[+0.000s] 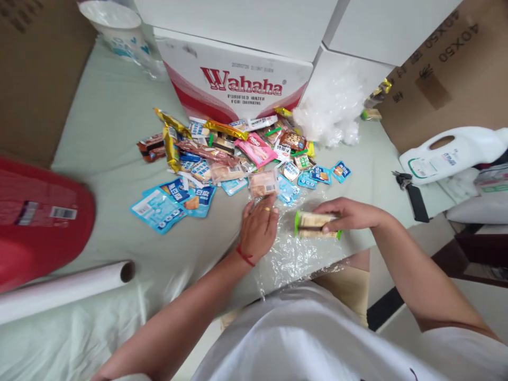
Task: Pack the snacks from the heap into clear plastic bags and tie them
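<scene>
My right hand (343,214) grips a wafer-like snack pack (311,223) with bright green ends, thumb on the near side and fingers over the far side. Below it, a clear plastic bag (293,259) spreads over the table edge toward my lap. My left hand (259,227) lies palm down at the bag's left side, fingers reaching forward. Its fingertips meet the lower edge of a clear-wrapped pinkish snack packet (262,183). Ahead is a heap of mixed snacks, with a pink packet (257,150), gold-wrapped bars (226,128) and blue pouches (159,209).
A Wahaha water carton (238,79) stands behind the heap, beside bunched clear plastic (333,111). To the left are a red container (43,222), a white roll (67,288) and a paper cup (115,29). A white jug (448,153) and keys with a black fob (416,201) lie right.
</scene>
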The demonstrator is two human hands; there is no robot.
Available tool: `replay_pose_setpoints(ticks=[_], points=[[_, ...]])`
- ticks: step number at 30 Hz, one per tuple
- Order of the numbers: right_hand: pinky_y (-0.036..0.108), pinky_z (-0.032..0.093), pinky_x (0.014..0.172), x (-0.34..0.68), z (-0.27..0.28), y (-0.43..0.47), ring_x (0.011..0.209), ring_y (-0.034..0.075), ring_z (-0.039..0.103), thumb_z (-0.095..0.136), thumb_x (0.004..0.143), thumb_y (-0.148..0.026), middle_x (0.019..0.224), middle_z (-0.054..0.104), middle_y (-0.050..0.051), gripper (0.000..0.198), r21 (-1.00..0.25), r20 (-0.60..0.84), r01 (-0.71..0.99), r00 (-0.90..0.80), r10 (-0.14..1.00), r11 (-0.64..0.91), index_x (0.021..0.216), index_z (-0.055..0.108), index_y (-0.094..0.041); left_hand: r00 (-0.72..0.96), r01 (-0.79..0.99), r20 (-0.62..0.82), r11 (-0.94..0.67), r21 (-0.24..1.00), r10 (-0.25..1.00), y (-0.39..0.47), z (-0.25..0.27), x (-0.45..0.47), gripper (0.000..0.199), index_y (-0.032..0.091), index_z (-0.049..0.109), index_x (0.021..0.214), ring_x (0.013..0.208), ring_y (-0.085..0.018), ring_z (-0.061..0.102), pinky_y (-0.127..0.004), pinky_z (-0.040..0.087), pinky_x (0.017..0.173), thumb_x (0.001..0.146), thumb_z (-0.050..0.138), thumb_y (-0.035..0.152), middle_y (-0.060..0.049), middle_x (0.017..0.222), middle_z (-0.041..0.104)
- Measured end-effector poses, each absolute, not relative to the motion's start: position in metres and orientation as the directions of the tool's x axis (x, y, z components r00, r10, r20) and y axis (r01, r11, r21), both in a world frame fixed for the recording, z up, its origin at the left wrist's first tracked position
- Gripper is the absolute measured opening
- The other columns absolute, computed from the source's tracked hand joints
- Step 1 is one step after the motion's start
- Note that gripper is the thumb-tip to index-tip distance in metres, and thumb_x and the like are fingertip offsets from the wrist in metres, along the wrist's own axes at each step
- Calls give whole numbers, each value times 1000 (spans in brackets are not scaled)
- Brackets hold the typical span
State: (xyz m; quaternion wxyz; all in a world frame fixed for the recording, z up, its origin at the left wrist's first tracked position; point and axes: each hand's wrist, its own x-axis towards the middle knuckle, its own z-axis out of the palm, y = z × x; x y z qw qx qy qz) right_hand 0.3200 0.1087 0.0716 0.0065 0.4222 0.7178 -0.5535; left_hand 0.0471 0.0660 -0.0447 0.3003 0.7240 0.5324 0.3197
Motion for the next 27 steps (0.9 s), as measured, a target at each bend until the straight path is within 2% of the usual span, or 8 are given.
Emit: replay_pose_setpoints(ticks=[2, 5, 8, 12, 15, 20, 25, 27], points=[[31, 52, 95, 309, 63, 103, 108, 22, 71, 78, 86, -52, 122, 76, 5, 53, -807, -477, 585, -726, 496, 81, 130, 73, -23, 216, 516, 126, -223, 827, 968, 67, -46, 44, 54, 23, 46, 154, 146, -22, 51, -50, 26, 126, 111, 19, 42, -10, 151, 60], [32, 50, 99, 292, 47, 108, 113, 22, 68, 73, 92, -51, 127, 74, 5, 50, -826, -377, 520, -798, 470, 220, 134, 71, -25, 215, 465, 107, -199, 863, 971, 67, -45, 41, 57, 23, 46, 154, 147, -22, 48, -52, 25, 127, 111, 17, 45, -10, 150, 61], [43, 46, 105, 286, 34, 111, 115, 27, 63, 68, 96, -51, 126, 73, 10, 47, -713, -243, 527, -805, 542, 462, 134, 70, -23, 210, 474, 106, -196, 858, 972, 66, -44, 41, 59, 21, 52, 150, 147, -23, 49, -53, 24, 128, 110, 17, 48, -10, 148, 63], [56, 38, 111, 285, 27, 93, 131, 36, 50, 72, 90, -59, 137, 63, 19, 67, -487, -54, 603, -743, 668, 632, 142, 63, -18, 213, 497, 112, -206, 843, 971, 65, -43, 43, 59, 21, 55, 147, 145, -22, 51, -52, 25, 127, 111, 18, 48, -10, 147, 64], [58, 34, 116, 280, 23, 74, 142, 38, 40, 74, 90, -54, 143, 60, 18, 69, -426, -22, 606, -749, 662, 672, 147, 58, -19, 220, 512, 111, -212, 833, 969, 65, -42, 43, 59, 21, 56, 146, 144, -22, 52, -52, 25, 127, 111, 18, 48, -10, 148, 63], [53, 37, 115, 282, 12, 65, 140, 34, 45, 69, 96, -35, 138, 63, 16, 54, -451, 16, 605, -730, 684, 656, 146, 58, -19, 220, 505, 86, -189, 842, 972, 66, -39, 41, 60, 20, 55, 147, 144, -23, 52, -53, 24, 127, 111, 17, 49, -10, 147, 64], [59, 31, 119, 290, 12, 66, 147, 36, 38, 75, 91, -41, 148, 56, 18, 78, -470, -52, 610, -741, 670, 638, 159, 44, -22, 215, 496, 95, -192, 847, 972, 65, -40, 41, 60, 21, 56, 147, 144, -24, 53, -53, 24, 128, 110, 17, 49, -10, 147, 64], [61, 28, 120, 287, 12, 65, 147, 37, 37, 75, 91, -40, 149, 55, 19, 77, -441, -83, 637, -730, 679, 632, 158, 44, -20, 214, 500, 100, -196, 843, 972, 65, -41, 41, 60, 21, 56, 147, 144, -24, 53, -53, 24, 128, 110, 17, 49, -10, 146, 64]])
